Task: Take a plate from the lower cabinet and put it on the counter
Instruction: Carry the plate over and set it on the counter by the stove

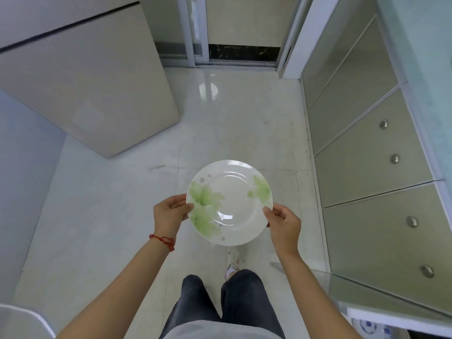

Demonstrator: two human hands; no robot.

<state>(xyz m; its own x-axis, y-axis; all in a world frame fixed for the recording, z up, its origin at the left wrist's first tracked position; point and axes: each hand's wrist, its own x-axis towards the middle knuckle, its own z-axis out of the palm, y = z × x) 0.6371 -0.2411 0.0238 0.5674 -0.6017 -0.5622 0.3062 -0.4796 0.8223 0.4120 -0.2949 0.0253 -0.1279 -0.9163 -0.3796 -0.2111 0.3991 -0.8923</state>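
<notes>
- Over the pale tiled floor (127,216), mid-kitchen: plate (230,204) held out in front of the body, roughly level, face up, clear of every surface.
- Plate is white with green leaf prints and small flower marks; nothing on it.
- Left hand (170,212) grips the plate's left rim, thumb on top, fingers underneath and hidden. Red string bracelet (162,240) on that wrist.
- Right hand (283,225) grips the right rim the same way, thumb over the edge, fingers under.
- Both hands closed on the plate; neither one free.
- Lower cabinets (374,155) run along the right, frosted fronts with round metal knobs (412,221), all shut as far as visible. An open glass door (381,297) shows at the bottom right, with blue-patterned crockery (367,325) just visible below it; can't tell which cabinet it belongs to.
- Step judged: fetch is done, plate is out; carry-to-counter phase, placement not yet done.
- Countertop (425,69) is probably the pale green strip at the far right edge, above the cabinet fronts; mostly out of frame, so landing spot can't be checked.
- Next move calls for turning right, raising the plate to counter height, keeping it level, setting it flat, then letting go with both hands.
- Risk: glazed rim is slick; could clip the counter edge.
</notes>
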